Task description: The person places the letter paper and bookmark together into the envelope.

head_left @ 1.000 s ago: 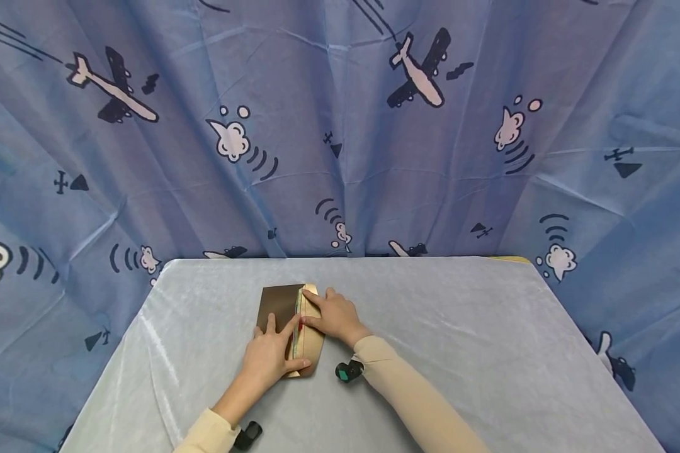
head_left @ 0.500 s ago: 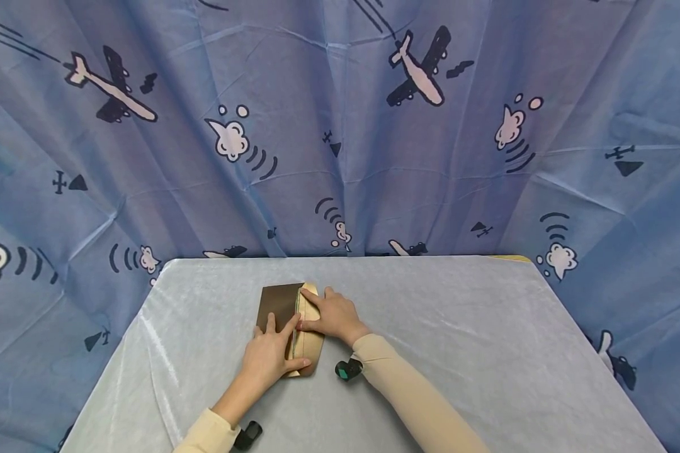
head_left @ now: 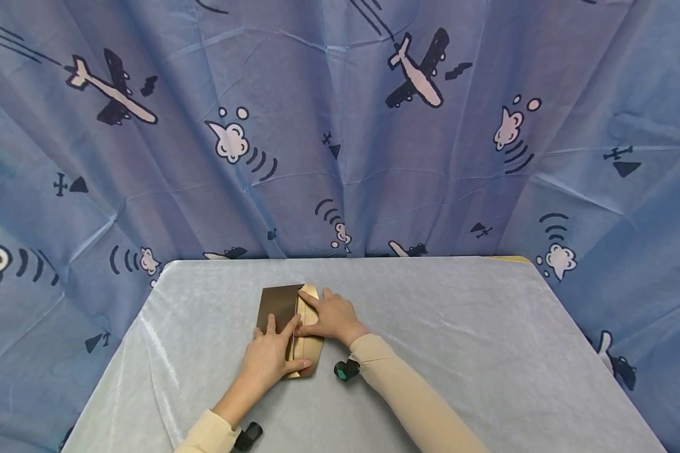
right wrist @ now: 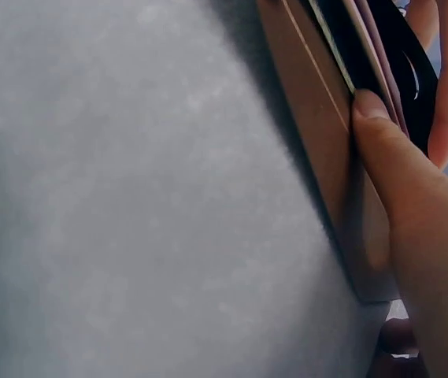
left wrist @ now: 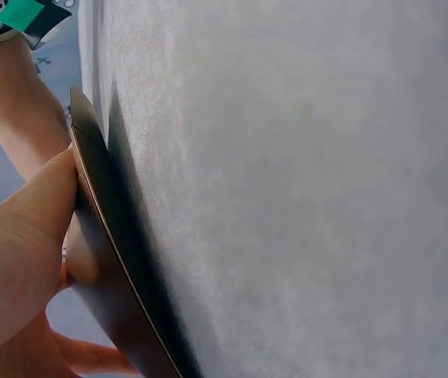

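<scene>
A brown and gold folded card packet (head_left: 280, 302) lies on the cloth, its gold flap (head_left: 308, 313) along the right side. My left hand (head_left: 265, 358) rests across the brown part with fingers spread, its thumb reaching over the near end of the flap. My right hand (head_left: 335, 316) is on the flap from the right, index finger and thumb stretched out to the flap's left edge. In the right wrist view, the right thumb (right wrist: 397, 153) presses along the layered edge of the packet. From the left wrist, the left thumb (left wrist: 46, 189) touches the packet's rim.
A pale grey cloth (head_left: 459, 352) covers the table. Behind its far edge hangs a blue curtain (head_left: 294, 126) printed with planes and clouds. A small black wrist camera (head_left: 347, 370) sits by the right cuff, another (head_left: 249, 436) by the left.
My right thumb and index finger have slid slightly left across the flap. The coloured edge and red spot seen beside the flap earlier no longer show. My left hand stays put.
</scene>
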The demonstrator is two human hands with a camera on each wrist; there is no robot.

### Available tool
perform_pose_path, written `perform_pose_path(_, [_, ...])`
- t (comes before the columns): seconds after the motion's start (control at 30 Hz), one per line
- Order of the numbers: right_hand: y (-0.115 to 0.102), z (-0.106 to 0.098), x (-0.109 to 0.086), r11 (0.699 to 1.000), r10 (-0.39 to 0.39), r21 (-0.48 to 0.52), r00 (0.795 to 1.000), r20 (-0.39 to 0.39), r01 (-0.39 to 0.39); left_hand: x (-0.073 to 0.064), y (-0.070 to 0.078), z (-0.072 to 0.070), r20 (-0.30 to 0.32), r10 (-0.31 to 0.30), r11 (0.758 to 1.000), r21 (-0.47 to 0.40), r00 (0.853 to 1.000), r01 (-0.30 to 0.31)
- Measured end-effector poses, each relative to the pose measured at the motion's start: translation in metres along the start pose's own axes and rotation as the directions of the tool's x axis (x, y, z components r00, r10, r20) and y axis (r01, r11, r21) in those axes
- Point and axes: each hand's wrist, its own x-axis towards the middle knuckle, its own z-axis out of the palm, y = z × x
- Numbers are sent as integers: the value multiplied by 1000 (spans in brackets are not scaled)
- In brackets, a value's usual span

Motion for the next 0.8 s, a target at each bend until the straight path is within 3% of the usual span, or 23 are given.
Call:
perform_pose_path(0.27, [-1,0,-2,1000,-20,-8,1000,-4,20,0,0,2,-6,-2,1000,7,1000,2])
perform_pose_path(0.8, [-7,1,-3,998,25,-61,1000,15,-24,0,0,2,-23,10,1000,11,1000,-10])
